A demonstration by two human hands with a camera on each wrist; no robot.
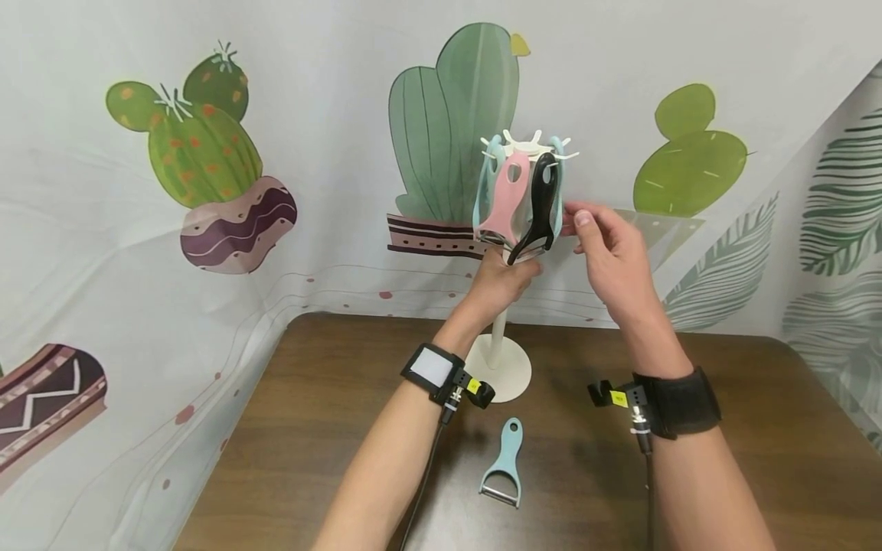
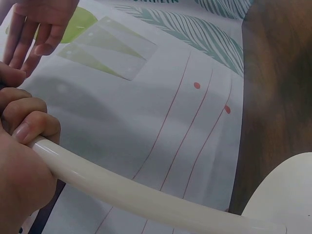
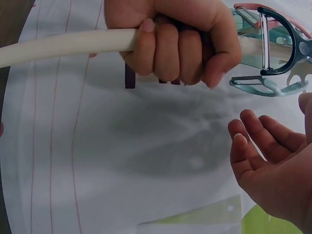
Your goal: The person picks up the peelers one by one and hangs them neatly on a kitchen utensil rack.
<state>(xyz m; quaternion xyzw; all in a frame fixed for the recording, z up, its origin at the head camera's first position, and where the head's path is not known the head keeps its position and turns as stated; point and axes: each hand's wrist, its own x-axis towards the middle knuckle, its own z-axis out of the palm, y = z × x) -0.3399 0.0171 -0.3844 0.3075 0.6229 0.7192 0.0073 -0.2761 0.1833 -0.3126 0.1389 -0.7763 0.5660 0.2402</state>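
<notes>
A white stand (image 1: pixel 498 337) with a hooked rack (image 1: pixel 527 145) on top carries several hanging peelers. Facing the camera are a pink peeler (image 1: pixel 507 195) and a black peeler (image 1: pixel 540 203); light blue peelers (image 1: pixel 559 187) hang at the sides. My left hand (image 1: pixel 501 283) grips the pole just under the peelers, its fingers curled round the white pole (image 3: pixel 73 47) in the right wrist view. Beside the rack, on the right, my right hand (image 1: pixel 613 252) has loosely bent fingers, apart from the light blue peeler (image 3: pixel 265 87) in the right wrist view. It holds nothing.
A light blue peeler (image 1: pixel 507 463) lies on the brown wooden table (image 1: pixel 289 459), in front of the stand's round base (image 1: pixel 513 375). Behind the table hangs a white cloth (image 1: pixel 331 153) printed with cacti and leaves. Cables run from both wrist straps.
</notes>
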